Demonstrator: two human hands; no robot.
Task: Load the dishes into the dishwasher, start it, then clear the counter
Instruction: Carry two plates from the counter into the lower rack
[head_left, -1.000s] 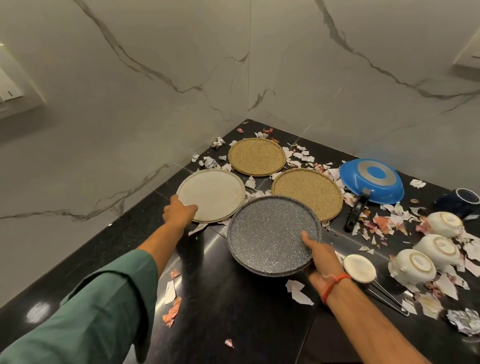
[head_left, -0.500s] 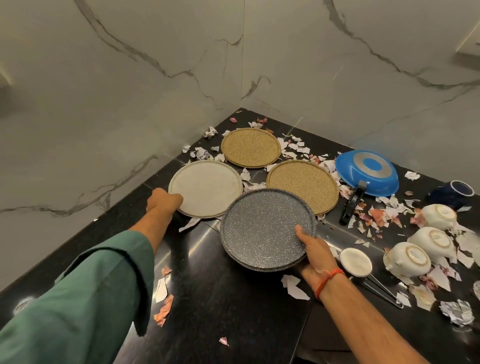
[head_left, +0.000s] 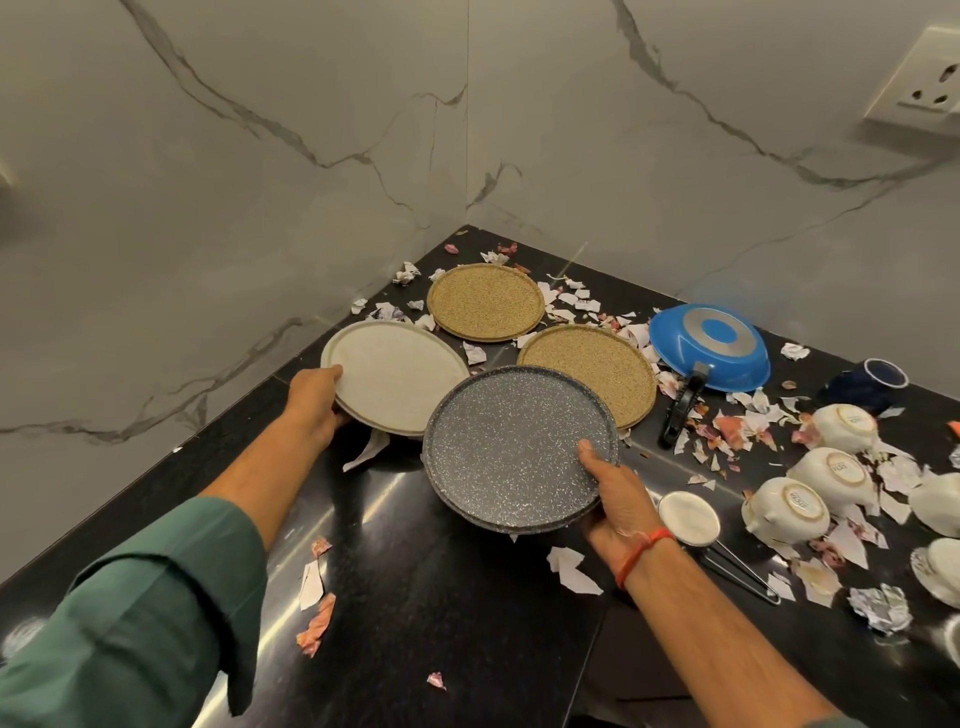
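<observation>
My right hand grips the near right rim of a grey speckled plate, held tilted above the black counter. My left hand holds the left rim of a white plate, thumb on top, its near edge raised off the counter. Two tan speckled plates lie flat behind: one at the back, one to the right, partly covered by the grey plate.
An upturned blue frying pan with a black handle lies at the right. Several upturned white cups, a dark blue mug, a small strainer and many torn paper scraps litter the counter. Marble walls meet at the corner.
My left hand has closed on the white plate's rim and lifted its near edge. My right hand has raised the grey plate slightly higher and nearer.
</observation>
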